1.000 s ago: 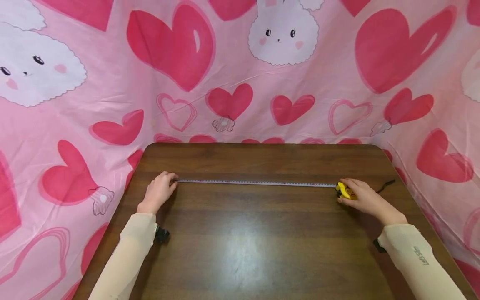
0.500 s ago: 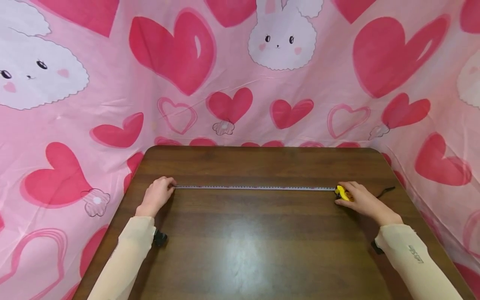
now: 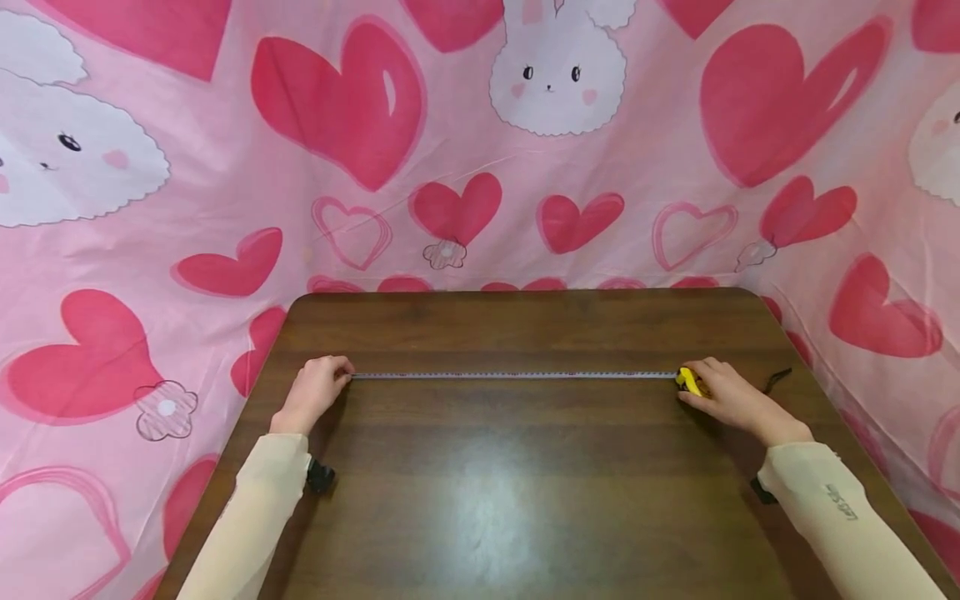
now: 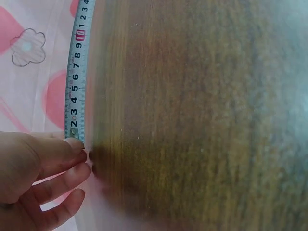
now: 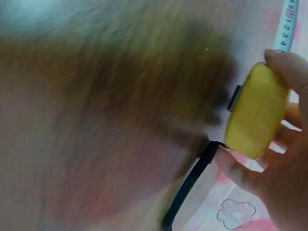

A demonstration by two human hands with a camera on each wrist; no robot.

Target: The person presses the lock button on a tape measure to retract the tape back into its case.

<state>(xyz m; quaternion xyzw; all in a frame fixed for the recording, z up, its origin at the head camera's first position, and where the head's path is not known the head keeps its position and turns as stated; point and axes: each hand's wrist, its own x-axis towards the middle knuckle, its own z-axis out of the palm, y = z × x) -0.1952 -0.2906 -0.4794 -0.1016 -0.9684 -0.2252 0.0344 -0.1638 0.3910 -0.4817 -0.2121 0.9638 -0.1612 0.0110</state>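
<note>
A yellow tape measure (image 3: 687, 382) sits in my right hand (image 3: 738, 404), gripped between thumb and fingers on the right side of the table. Its white blade (image 3: 510, 376) runs straight and level across to my left hand (image 3: 315, 390). There, thumb and fingers pinch the blade's end, covering the first marks; in the left wrist view the numbered blade (image 4: 77, 82) shows from about 2 upward. The right wrist view has the case (image 5: 257, 110) side-on, with the blade leaving beyond the fingers. A black wrist strap (image 5: 190, 185) hangs from the case.
The brown wooden table (image 3: 480, 467) has rounded far corners. Pink cloth (image 3: 585, 167) with hearts and rabbits hangs behind it and on both sides. A black wrist camera (image 3: 321, 476) sits at the left cuff.
Over the second, the stretched blade comes slightly nearer the person in the head view. The right hand shifts a little right with the case, and the visible blade is slightly longer.
</note>
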